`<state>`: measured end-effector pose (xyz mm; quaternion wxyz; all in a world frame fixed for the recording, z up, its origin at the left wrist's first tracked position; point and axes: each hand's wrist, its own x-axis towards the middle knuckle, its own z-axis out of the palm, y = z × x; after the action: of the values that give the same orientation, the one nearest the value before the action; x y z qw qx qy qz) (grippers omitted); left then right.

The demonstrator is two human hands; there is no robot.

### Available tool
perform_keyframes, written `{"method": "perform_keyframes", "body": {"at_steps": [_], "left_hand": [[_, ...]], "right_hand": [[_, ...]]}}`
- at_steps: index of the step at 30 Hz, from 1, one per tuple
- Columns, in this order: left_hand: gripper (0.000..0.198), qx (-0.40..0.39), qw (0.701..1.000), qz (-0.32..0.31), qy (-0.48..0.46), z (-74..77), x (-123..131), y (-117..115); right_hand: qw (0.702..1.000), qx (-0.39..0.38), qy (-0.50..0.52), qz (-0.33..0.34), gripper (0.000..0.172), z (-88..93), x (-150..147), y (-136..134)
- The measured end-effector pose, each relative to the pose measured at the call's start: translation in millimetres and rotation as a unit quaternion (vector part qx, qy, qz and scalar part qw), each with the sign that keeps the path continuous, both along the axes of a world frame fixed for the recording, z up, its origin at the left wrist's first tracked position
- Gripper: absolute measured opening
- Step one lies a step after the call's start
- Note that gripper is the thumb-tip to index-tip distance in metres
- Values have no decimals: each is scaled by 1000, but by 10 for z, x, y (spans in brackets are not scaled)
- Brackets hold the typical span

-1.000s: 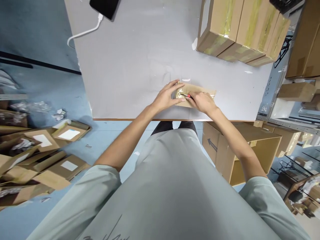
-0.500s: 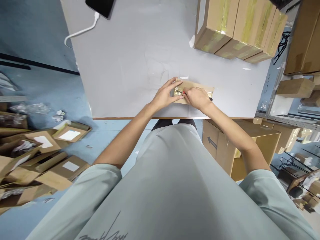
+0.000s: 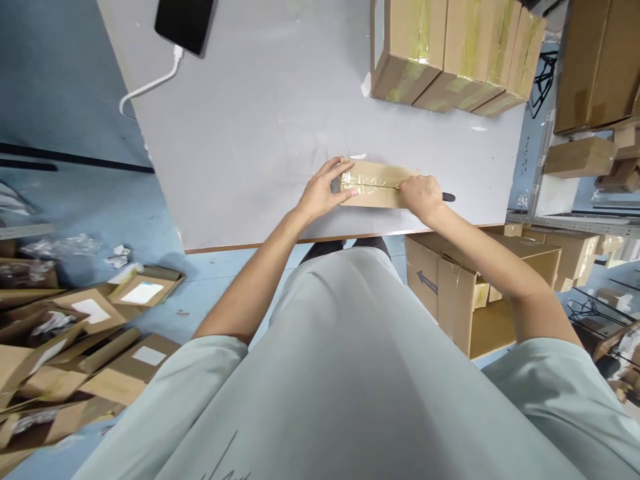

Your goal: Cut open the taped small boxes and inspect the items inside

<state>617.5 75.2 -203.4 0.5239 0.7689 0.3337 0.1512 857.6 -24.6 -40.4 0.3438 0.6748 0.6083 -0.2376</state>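
A small cardboard box [image 3: 377, 179] with clear tape on top lies near the table's front edge, a dark slit line running along its taped face. My left hand [image 3: 319, 190] grips its left end, fingers at the back edge and thumb on the front part of the top. At the right end, my right hand [image 3: 423, 195] is closed around a cutter [image 3: 449, 197]; only the black rear end sticks out, and its blade is hidden.
Several taped boxes [image 3: 450, 53] stand at the table's back right. A black phone [image 3: 184, 23] with a white cable lies at the back left. Opened cartons [image 3: 120, 347] pile on the left floor; a large open carton [image 3: 440, 287] stands below the table's right front.
My right hand has slid right along the box with the cutter, uncovering the slit in the tape. My left hand keeps its hold on the left end. The head view has shifted slightly.
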Motion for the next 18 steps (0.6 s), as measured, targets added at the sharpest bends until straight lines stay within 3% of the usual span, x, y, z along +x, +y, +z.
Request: {"method": "perform_keyframes", "body": {"at_steps": [3,6,18], "left_hand": [[82,-1,1000,-8,-5,-3,34,-31],[82,-5,1000,-17,-11,-21,58,-57],[78,-21,999,-31,-33,-115,14,-77]], "right_hand": [[997,-12,-64,-43,47,87,230,-218],[997,-13,-61,-44,48,120,328,-354],[998,-15,-37,-51,54,117,508,-578]]}}
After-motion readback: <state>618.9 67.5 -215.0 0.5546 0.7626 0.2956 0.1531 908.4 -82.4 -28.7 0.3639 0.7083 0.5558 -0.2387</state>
